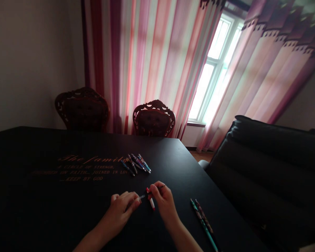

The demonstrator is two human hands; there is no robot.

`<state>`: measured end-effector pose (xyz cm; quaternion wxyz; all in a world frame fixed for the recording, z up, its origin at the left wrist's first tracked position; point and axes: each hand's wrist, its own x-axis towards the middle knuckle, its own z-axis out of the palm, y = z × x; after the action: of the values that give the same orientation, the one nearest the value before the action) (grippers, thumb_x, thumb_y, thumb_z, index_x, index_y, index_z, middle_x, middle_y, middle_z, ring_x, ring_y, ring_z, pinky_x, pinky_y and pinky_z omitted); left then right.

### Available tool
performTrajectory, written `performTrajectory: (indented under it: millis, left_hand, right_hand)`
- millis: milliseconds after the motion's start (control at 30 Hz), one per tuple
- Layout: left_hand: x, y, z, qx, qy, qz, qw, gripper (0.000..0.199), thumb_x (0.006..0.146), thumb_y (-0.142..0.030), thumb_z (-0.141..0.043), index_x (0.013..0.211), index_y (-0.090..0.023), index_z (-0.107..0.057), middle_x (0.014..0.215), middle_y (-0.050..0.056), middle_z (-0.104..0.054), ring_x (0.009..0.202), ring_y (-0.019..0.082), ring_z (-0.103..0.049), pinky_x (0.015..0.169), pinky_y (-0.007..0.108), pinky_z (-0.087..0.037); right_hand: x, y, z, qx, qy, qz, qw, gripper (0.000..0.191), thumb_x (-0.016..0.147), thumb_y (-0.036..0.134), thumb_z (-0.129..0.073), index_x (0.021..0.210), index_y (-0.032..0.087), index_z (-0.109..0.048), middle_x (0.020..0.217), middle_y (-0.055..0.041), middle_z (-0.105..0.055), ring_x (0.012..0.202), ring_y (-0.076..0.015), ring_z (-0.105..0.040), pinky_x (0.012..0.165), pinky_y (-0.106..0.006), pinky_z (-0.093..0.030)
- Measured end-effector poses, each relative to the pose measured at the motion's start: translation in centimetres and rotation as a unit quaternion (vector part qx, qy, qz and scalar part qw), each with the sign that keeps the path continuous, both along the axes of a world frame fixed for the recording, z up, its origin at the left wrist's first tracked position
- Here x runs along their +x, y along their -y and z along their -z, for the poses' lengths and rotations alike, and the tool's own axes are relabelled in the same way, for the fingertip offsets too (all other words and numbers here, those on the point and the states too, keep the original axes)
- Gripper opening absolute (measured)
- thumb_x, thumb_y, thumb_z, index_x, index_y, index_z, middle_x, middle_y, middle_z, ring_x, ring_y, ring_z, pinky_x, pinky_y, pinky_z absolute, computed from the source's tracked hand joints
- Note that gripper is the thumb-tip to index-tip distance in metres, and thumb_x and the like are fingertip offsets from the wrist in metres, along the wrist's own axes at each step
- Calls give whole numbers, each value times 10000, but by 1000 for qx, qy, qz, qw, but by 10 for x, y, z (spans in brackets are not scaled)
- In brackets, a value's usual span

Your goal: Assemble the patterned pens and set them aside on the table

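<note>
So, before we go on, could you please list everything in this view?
table: one, black with gold lettering, in the foreground
loose pens: about five, mixed colours, mid-table
patterned pens: two, teal and dark, table's right
white-and-red pen: one, between the hands
slim pen: one, pale and dark, across the hands
carved chairs: two, dark wood, beyond the table
curtains: striped pink, red, white, behind the chairs
window: one, white frame, back right
padded seat: one, black, right
left hand: one, on the slim pen
right hand: one, on the slim pen
</note>
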<state>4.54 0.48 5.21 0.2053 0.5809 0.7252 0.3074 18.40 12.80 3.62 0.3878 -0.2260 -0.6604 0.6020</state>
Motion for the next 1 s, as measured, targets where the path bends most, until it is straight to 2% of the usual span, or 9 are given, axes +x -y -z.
performTrajectory:
  millis: [267, 367, 467, 533, 567, 667, 767, 900, 1000]
  left_hand:
    - [-2, 0, 1, 13, 11, -1, 1000, 304, 942, -509, -428, 1047, -320, -641, 1011, -5, -687, 958, 222, -606, 970, 433, -310]
    - [-3, -1, 9, 25, 18, 4, 1000, 304, 945, -500, -425, 1094, -315, -615, 980, -4, -678, 937, 215, -602, 976, 439, -296]
    - [-4, -4, 21, 44, 38, -3, 998, 327, 945, -501, -405, 1064, -274, -608, 834, -13, -652, 826, 197, -588, 947, 423, -312]
    - [-6, -7, 27, 74, 90, -20, 993, 364, 947, -514, -372, 1013, -243, -605, 730, -22, -613, 738, 181, -565, 876, 377, -357]
    - [-8, -9, 30, 93, 126, -32, 987, 384, 947, -525, -357, 999, -231, -599, 692, -26, -588, 702, 173, -551, 825, 349, -378]
    - [-15, -13, 33, 133, 209, -64, 967, 427, 941, -558, -340, 997, -208, -579, 650, -32, -532, 634, 156, -514, 675, 284, -390]
    - [-20, -14, 34, 142, 218, -79, 962, 436, 932, -571, -353, 987, -199, -572, 652, -29, -529, 613, 150, -499, 612, 263, -377]
    - [-19, -15, 37, 145, 221, -81, 961, 435, 913, -584, -395, 958, -196, -588, 655, -20, -555, 622, 155, -522, 610, 257, -393]
    - [-16, -16, 36, 144, 220, -77, 962, 435, 903, -588, -414, 916, -198, -608, 661, -13, -573, 652, 165, -551, 653, 263, -420]
  right_hand:
    - [3, -1, -4, 40, 29, 14, 999, 345, 913, 485, -547, 765, 177, -593, 611, 13, -600, 573, -124, -526, 585, -249, -407]
    - [0, 1, -1, 33, 39, -16, 999, 312, 903, 456, -576, 785, 169, -609, 638, -1, -628, 593, -131, -547, 605, -258, -414]
    - [-2, 5, 3, 17, 24, -65, 997, 285, 835, 391, -684, 1012, 182, -609, 740, -1, -667, 663, -151, -586, 652, -274, -440]
    - [-3, 6, 4, 37, 24, -55, 998, 405, 813, 329, -712, 1166, 215, -549, 796, 9, -664, 696, -159, -589, 675, -287, -450]
    - [-2, 6, 4, 70, 40, -37, 996, 386, 818, 293, -704, 1167, 229, -551, 807, 12, -658, 708, -162, -585, 690, -296, -451]
    - [1, 8, 4, 247, 140, 18, 959, 118, 846, 185, -648, 948, 244, -661, 845, -9, -648, 834, -195, -571, 795, -345, -438]
    - [-2, 13, 8, 384, 234, 28, 893, 129, 842, 166, -657, 891, 276, -704, 942, -23, -647, 983, -242, -532, 885, -400, -406]
    - [-14, 22, 17, 452, 304, 15, 838, 145, 833, 155, -659, 929, 261, -688, 1058, -49, -640, 1055, -276, -513, 929, -452, -392]
    - [-18, 21, 18, 441, 288, 24, 850, 123, 865, 121, -589, 867, 220, -662, 975, -55, -655, 1003, -261, -539, 917, -440, -402]
